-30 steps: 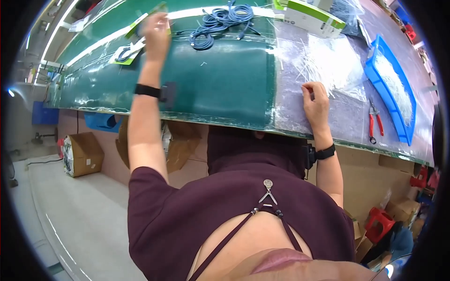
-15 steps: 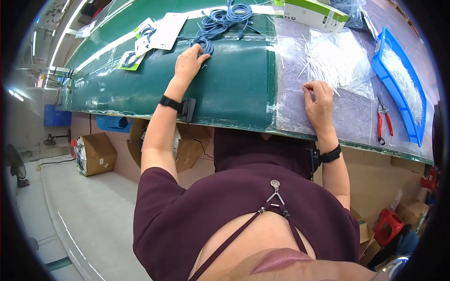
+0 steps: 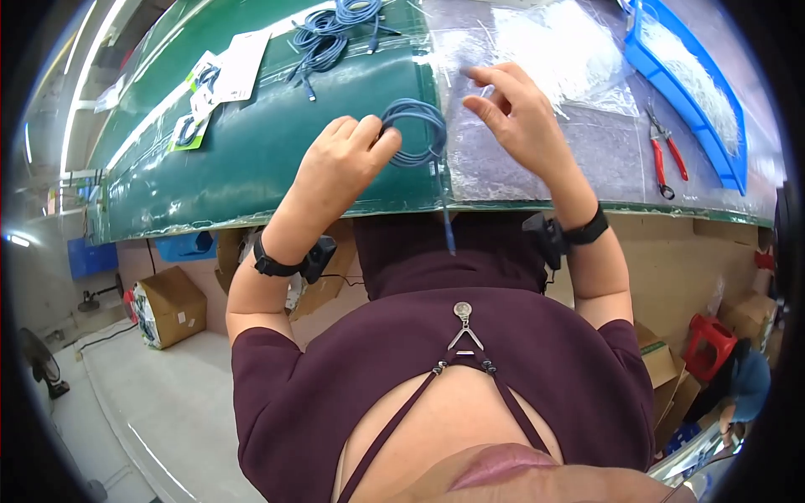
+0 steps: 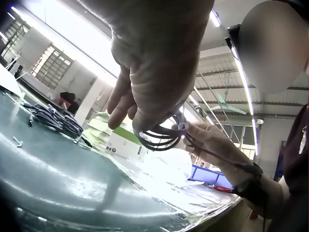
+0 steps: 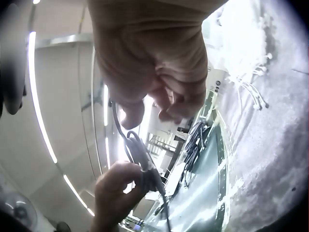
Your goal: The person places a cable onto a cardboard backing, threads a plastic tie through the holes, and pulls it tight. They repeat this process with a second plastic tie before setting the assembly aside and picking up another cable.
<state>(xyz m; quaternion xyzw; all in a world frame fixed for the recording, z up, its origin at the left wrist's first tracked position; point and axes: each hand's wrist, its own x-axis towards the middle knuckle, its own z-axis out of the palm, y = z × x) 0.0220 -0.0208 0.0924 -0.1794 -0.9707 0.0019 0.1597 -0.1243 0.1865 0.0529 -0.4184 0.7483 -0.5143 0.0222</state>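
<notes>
In the head view my left hand pinches the left side of a coil of blue cable, held above the front of the table. One end of the cable, with its plug, hangs down past the table edge. My right hand is raised just right of the coil, with thumb and index finger spread apart and the other fingers bent. The left wrist view has a pale band around the coil's side, close to the right hand's fingers. No held thing shows in the right hand.
More coiled blue cables lie at the back of the green mat. Left of them are cards with cables and a white card. White strips on a plastic bag, red-handled cutters and a blue tray lie right.
My left hand has picked up a coil from the pile and brought it right and nearer my body. My right hand has risen from the table toward the coil, and its fingers have spread.
</notes>
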